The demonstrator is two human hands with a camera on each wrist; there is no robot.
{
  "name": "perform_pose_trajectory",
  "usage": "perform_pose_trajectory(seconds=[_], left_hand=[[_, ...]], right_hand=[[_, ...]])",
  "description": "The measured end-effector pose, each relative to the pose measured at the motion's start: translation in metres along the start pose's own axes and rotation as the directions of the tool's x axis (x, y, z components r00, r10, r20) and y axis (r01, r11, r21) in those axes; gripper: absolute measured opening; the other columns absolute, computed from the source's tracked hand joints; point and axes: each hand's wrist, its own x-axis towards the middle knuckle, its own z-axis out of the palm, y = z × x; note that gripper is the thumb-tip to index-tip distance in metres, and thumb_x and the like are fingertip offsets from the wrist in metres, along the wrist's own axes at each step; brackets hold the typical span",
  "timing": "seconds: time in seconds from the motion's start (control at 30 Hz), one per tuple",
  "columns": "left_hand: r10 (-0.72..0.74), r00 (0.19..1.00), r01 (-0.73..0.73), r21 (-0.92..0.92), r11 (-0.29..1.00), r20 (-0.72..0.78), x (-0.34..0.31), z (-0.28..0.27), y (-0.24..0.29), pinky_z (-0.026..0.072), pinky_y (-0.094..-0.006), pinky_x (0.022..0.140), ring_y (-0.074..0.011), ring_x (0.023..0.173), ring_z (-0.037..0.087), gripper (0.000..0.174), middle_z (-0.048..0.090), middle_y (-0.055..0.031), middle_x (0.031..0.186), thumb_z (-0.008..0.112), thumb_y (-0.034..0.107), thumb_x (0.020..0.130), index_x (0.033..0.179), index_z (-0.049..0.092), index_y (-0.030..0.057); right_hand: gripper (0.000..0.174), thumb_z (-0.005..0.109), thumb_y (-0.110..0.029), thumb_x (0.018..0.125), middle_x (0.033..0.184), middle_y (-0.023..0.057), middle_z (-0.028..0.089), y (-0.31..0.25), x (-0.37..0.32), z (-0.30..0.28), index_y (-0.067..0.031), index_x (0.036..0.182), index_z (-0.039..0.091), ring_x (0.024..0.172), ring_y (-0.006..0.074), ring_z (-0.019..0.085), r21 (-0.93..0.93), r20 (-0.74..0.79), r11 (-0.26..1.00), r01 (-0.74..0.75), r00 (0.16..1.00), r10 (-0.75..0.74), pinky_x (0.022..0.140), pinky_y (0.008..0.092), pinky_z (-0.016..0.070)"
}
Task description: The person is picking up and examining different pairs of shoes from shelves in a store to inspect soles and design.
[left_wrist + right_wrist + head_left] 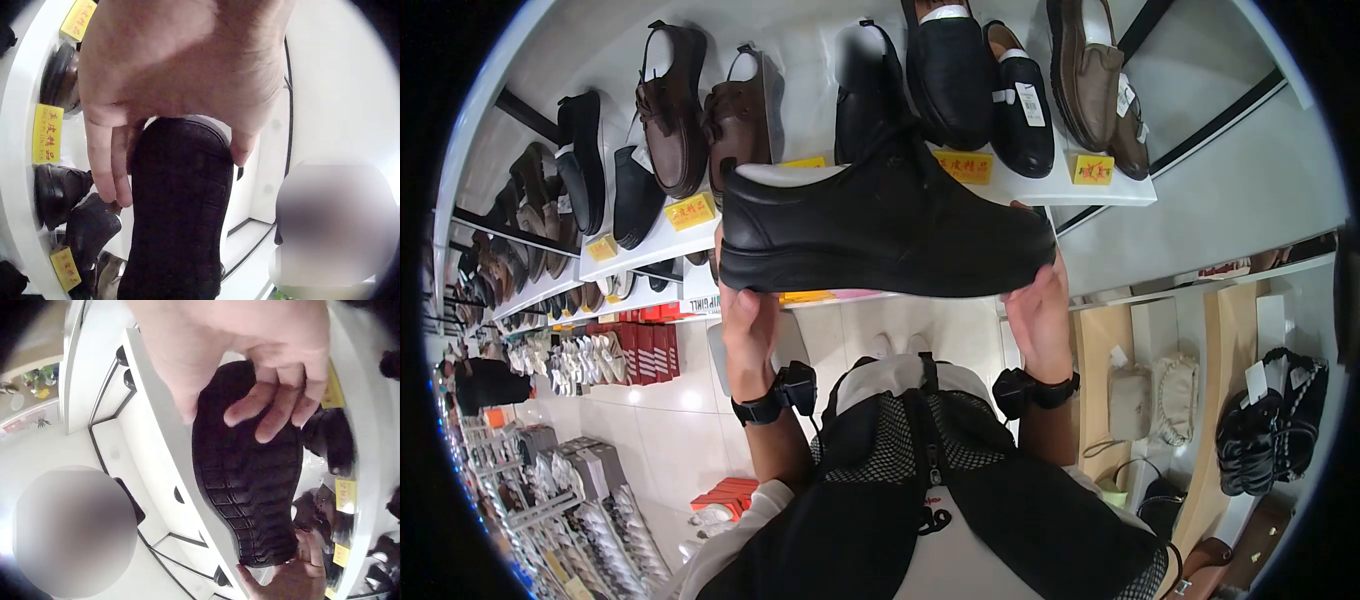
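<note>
A black lace-up leather shoe (pixel 880 225) is held sideways in front of the chest, its heel to the left and toe to the right. My left hand (pixel 748 325) grips the heel end, thumb on one side and fingers on the other, as the left wrist view also shows around the dark sole (pixel 178 212). At the toe, my right hand (pixel 1040 315) holds the other end. The right wrist view shows the ribbed black sole (pixel 247 469) with right-hand fingers (pixel 275 419) lying across it, and the left hand (pixel 287 578) at the far end.
Just beyond the shoe runs a white shelf (pixel 1120 190) with brown shoes (pixel 672 110), black loafers (pixel 1025 115) and yellow price cards (pixel 690 212). Handbags (pixel 1270 425) sit on shelving at right. Red boxes (pixel 640 352) and white shoes stand at left, over a tiled floor (pixel 670 430).
</note>
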Motion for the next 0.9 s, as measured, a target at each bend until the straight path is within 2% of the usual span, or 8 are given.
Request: perform_pose_trajectory(seconds=[0.07,0.17,0.23,0.57,0.63,0.73,0.8,0.9], left_hand=[[-0.026,0.999,0.025,0.03,0.999,0.037,-0.001,0.001,0.003,0.0246,-0.041,0.111,-0.0238,0.133,0.035,0.071,0.038,-0.0099,0.144,0.055,0.046,0.088,0.142,0.032,0.0048],[-0.053,0.997,0.043,0.18,0.983,0.049,-0.001,0.011,0.01,0.0232,-0.0397,0.111,-0.0228,0.135,0.032,0.076,0.035,-0.009,0.146,0.052,0.051,0.088,0.144,0.029,0.0048],[-0.127,0.992,0.122,0.25,0.961,0.005,-0.001,0.016,0.013,0.022,-0.0364,0.111,-0.0222,0.135,0.032,0.103,0.033,-0.0112,0.145,0.059,0.066,0.077,0.147,0.017,0.0045],[-0.031,0.999,0.013,0.379,0.926,0.041,0.017,0.035,0.027,0.0207,-0.0391,0.112,-0.0237,0.137,0.028,0.085,0.028,-0.0115,0.149,0.037,0.066,0.088,0.147,0.022,0.0068],[-0.103,0.993,0.122,0.493,0.861,-0.065,0.017,0.041,0.031,0.054,-0.0239,0.066,-0.0193,0.09,0.065,0.087,0.057,-0.0137,0.119,0.036,0.072,0.086,0.142,0.032,0.0053],[-0.311,0.945,0.326,0.396,0.859,-0.104,0.014,0.04,0.036,0.047,-0.02,0.042,-0.0161,0.053,0.061,0.074,0.065,-0.0139,0.094,0.031,0.062,0.092,0.13,0.044,-0.001],[-0.374,0.92,0.39,0.333,0.858,-0.115,0.011,0.037,0.032,0.0475,-0.0211,0.042,-0.0163,0.046,0.057,0.07,0.065,-0.0139,0.084,0.029,0.057,0.095,0.122,0.048,-0.0037],[-0.437,0.892,0.452,0.234,0.861,-0.115,0.009,0.039,0.031,0.0481,-0.0226,0.042,-0.0161,0.039,0.051,0.066,0.064,-0.0144,0.073,0.027,0.052,0.097,0.109,0.054,-0.0077]], right_hand=[[0.058,0.056,-0.036,0.092,0.103,0.0065,0.059,0.001,0.0,-0.002,-0.0013,0.134,0.035,0.068,0.0079,0.053,0.058,-0.152,0.996,-0.067,0.986,0.075,0.06,0.0251,0.0483],[0.052,0.048,-0.041,0.095,0.086,0.0061,0.06,-0.001,0.0,-0.009,0.0002,0.127,0.04,0.053,0.0073,0.045,-0.046,-0.163,0.996,-0.08,0.984,0.071,0.058,0.0276,0.0487],[0.052,0.047,-0.042,0.095,0.08,0.0049,0.057,0.003,0.0,-0.023,0.0013,0.124,0.041,0.051,0.0064,0.043,-0.08,-0.113,0.993,-0.091,0.99,0.082,0.056,0.0268,0.0479],[0.058,0.044,-0.047,0.096,0.071,0.0029,0.052,-0.006,-0.007,-0.012,0.0095,0.102,0.058,0.051,0.0066,0.046,-0.615,-0.271,0.774,-0.151,0.962,-0.028,0.042,0.0206,0.0404],[0.057,0.043,-0.046,0.097,0.074,0.0036,0.055,-0.009,-0.008,-0.022,0.009,0.102,0.059,0.057,0.0075,0.049,-0.571,-0.265,0.801,-0.183,0.964,0.032,0.048,0.0219,0.0431],[0.054,0.041,-0.043,0.098,0.081,0.0047,0.06,0.001,-0.006,-0.029,0.0074,0.101,0.061,0.068,0.0097,0.054,-0.436,-0.297,0.888,-0.149,0.955,0.014,0.062,0.0247,0.0463],[0.051,0.041,-0.04,0.099,0.092,0.0063,0.065,-0.001,-0.008,-0.022,0.0053,0.102,0.064,0.087,0.0134,0.058,-0.284,-0.333,0.957,-0.066,0.942,-0.034,0.084,0.0273,0.0427],[0.051,0.04,-0.039,0.099,0.096,0.0083,0.066,-0.003,-0.007,-0.019,0.0062,0.103,0.064,0.089,0.0138,0.059,-0.187,-0.324,0.98,-0.062,0.946,-0.001,0.083,0.0262,0.0436]])
